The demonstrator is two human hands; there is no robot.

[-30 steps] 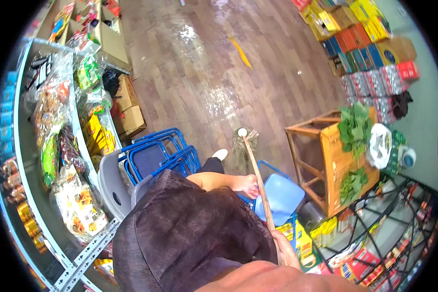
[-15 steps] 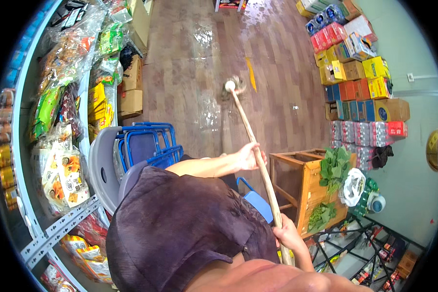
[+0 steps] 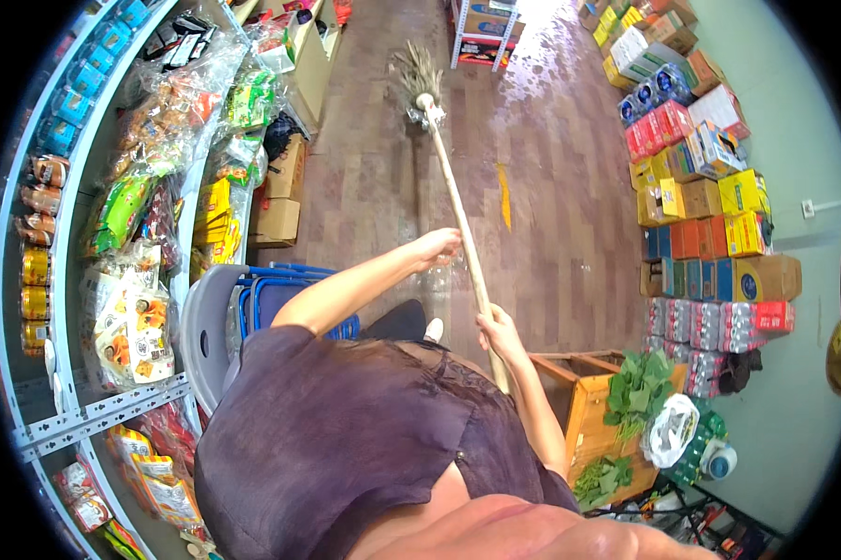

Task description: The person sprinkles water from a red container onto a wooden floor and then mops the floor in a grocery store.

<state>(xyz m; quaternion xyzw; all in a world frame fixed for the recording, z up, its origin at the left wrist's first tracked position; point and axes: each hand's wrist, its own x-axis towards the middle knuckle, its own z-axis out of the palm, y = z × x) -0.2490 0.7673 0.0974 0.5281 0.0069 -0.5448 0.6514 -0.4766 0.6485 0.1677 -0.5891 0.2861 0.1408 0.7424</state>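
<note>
Overhead, both hands gripping broom handle [image 3: 462, 233], left hand [image 3: 436, 248], right hand [image 3: 501, 333], open wood floor [image 3: 551, 187] ahead

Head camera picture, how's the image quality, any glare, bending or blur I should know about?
Head view: strong fisheye bending, so the shelf rack curves along the left rim and the corners go black. Bright glare sits on the wet wooden floor at the top. The broom, left hand and right hand look sharp; the chest at the bottom edge is soft.

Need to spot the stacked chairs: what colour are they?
Blue seats inside a grey one, stacked chairs; head view shows them best.
</note>
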